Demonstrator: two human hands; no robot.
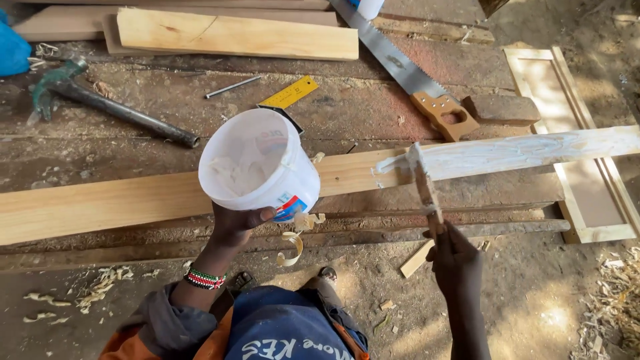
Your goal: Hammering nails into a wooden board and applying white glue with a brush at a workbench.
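Left hand (235, 223) under tilted white tub (260, 167), right hand (455, 257) gripping glue stick (424, 187).

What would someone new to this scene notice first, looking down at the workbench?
Probably the white plastic tub with white paste in it, held tilted in the left hand at centre. Next, the right hand holding a wooden stick whose tip rests on the long pale plank, where a white coating covers the plank's right end. Behind lie a handsaw and a hammer.
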